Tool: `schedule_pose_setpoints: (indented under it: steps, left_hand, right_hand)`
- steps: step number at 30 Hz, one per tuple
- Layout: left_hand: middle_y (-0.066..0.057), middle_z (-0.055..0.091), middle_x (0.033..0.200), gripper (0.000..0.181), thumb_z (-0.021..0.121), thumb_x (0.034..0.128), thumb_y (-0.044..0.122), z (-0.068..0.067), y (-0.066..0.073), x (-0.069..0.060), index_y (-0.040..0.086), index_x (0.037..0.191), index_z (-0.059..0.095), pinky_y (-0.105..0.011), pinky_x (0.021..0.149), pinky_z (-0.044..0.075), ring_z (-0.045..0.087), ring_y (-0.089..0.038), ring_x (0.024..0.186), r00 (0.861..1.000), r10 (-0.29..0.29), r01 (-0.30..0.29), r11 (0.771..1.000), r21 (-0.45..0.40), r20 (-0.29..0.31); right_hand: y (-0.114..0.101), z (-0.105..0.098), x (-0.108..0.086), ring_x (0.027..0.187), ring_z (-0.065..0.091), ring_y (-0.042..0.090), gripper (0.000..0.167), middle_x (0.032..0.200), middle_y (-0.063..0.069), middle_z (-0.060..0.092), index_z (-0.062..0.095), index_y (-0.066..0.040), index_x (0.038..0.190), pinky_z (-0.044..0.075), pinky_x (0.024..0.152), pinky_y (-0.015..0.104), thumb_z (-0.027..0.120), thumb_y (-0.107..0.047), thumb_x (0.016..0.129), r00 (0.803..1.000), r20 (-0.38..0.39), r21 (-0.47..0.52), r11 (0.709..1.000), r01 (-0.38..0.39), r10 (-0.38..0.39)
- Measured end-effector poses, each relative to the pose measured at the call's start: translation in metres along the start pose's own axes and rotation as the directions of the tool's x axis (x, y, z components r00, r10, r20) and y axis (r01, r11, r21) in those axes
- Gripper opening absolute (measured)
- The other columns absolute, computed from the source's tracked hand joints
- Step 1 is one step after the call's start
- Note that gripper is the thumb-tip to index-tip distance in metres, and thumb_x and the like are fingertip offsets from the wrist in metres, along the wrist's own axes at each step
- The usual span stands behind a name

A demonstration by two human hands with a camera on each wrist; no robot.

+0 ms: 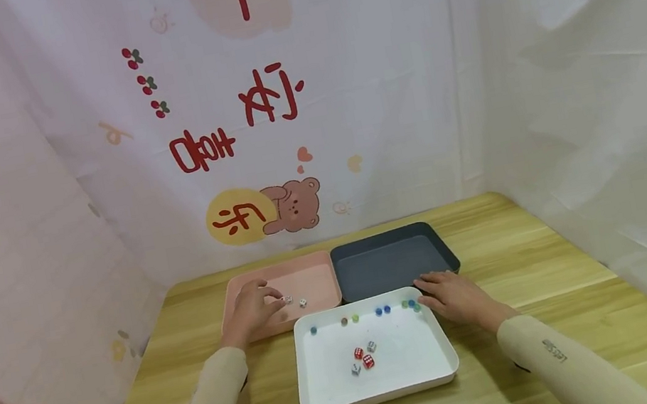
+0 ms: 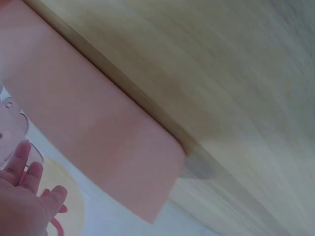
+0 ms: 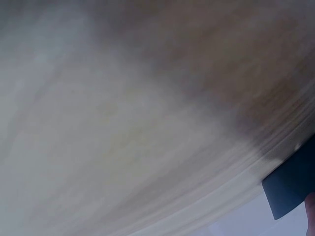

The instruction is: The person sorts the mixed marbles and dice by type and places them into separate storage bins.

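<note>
My left hand (image 1: 254, 308) is over the pink tray (image 1: 316, 272), its fingers loosely bent and apart in the left wrist view. Near its fingertips, white dice (image 1: 303, 303) lie on the tray floor; none shows in its grasp. My right hand (image 1: 458, 295) lies with extended fingers at the back right corner of the white tray (image 1: 406, 375), by the near edge of the dark blue tray (image 1: 396, 265). Several glass marbles (image 1: 387, 309) line the white tray's back side. Two red dice (image 1: 368, 361) and two pale dice (image 1: 356, 369) sit around its middle.
The pink and dark trays stand side by side behind the white one on a wood-grain table (image 1: 550, 306). A white printed curtain (image 1: 379, 76) hangs behind the table, with cloth on both sides.
</note>
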State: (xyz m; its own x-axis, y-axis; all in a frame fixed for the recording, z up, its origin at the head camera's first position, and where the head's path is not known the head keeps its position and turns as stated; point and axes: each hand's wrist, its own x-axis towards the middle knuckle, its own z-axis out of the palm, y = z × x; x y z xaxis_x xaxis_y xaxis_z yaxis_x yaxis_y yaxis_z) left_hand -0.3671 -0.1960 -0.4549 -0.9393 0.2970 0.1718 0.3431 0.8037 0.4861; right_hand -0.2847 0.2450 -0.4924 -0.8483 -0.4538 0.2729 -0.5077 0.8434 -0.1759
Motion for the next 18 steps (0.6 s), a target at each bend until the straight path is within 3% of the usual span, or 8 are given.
schedule_pose_setpoints:
  steps: [5, 14, 18]
  left_hand:
    - [-0.024, 0.052, 0.137, 0.009, 0.073, 0.0911, 0.018, -0.002, -0.007, 0.000, 0.010, 0.092, 0.076, -0.055, 0.112, 0.028, 0.041, -0.039, 0.131, 0.999, -0.035, 0.036, 0.998, 0.051, -0.021]
    - [-0.021, 0.060, 0.125, 0.011, 0.073, 0.0905, 0.019, 0.002, -0.013, 0.004, 0.008, 0.093, 0.076, -0.056, 0.110, 0.029, 0.047, -0.039, 0.125, 0.998, -0.022, 0.029, 0.991, 0.130, -0.051]
    - [-0.019, 0.059, 0.127, 0.013, 0.073, 0.0916, 0.022, 0.005, -0.014, 0.006, 0.011, 0.094, 0.077, -0.056, 0.111, 0.029, 0.046, -0.037, 0.126, 0.997, -0.069, 0.075, 0.988, 0.138, -0.046]
  right_hand:
    - [0.000, -0.001, 0.000, 0.125, 0.051, 0.044, 0.045, 0.136, 0.024, 0.056, 0.058, 0.001, 0.137, 0.036, 0.105, 0.061, 0.054, -0.029, 0.103, 1.000, 0.009, -0.006, 1.000, 0.007, -0.007]
    - [0.000, -0.001, 0.000, 0.126, 0.050, 0.044, 0.045, 0.137, 0.024, 0.056, 0.058, -0.001, 0.137, 0.035, 0.107, 0.060, 0.055, -0.029, 0.103, 1.000, 0.004, -0.002, 1.000, -0.015, 0.015]
    - [0.000, 0.000, 0.000, 0.127, 0.050, 0.044, 0.045, 0.137, 0.024, 0.056, 0.058, 0.000, 0.137, 0.035, 0.107, 0.060, 0.055, -0.029, 0.102, 1.000, 0.006, 0.008, 1.000, -0.013, 0.012]
